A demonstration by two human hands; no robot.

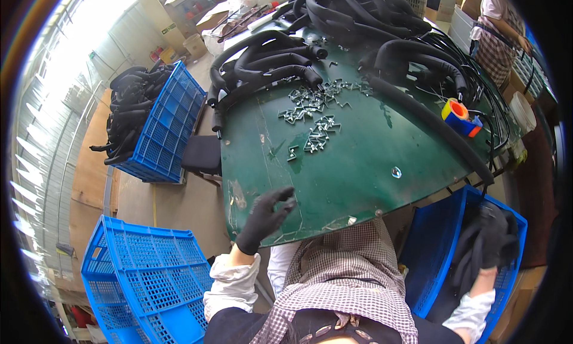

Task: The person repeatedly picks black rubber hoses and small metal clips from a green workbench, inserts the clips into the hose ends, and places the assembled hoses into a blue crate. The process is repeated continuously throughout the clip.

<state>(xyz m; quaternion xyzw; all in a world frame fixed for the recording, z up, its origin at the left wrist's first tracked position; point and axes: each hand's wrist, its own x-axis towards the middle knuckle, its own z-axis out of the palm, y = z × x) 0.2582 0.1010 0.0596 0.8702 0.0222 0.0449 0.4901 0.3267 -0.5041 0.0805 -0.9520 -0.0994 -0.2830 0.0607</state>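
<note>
My left hand [262,217], in a black glove, hovers over the near left edge of the green table [358,183]. Its fingers are half bent and apart from the thumb, with nothing seen between them. To the right, my gloved right hand [493,239] reaches into a blue crate [427,254] beside black foam-covered tubes [465,263]. Black glove and black tubes merge there, so its fingers cannot be made out. Farther up the table lie small metal clips [319,132] in a loose pile. One long black foam tube [430,123] runs diagonally toward the right table edge.
Heaps of black foam tubes [268,63] cover the far table. Tape rolls [458,114] sit at the right. A filled blue crate [170,120], a dark stool [202,153] and another blue crate [158,266] stand at left. Another person [495,34] is at far right.
</note>
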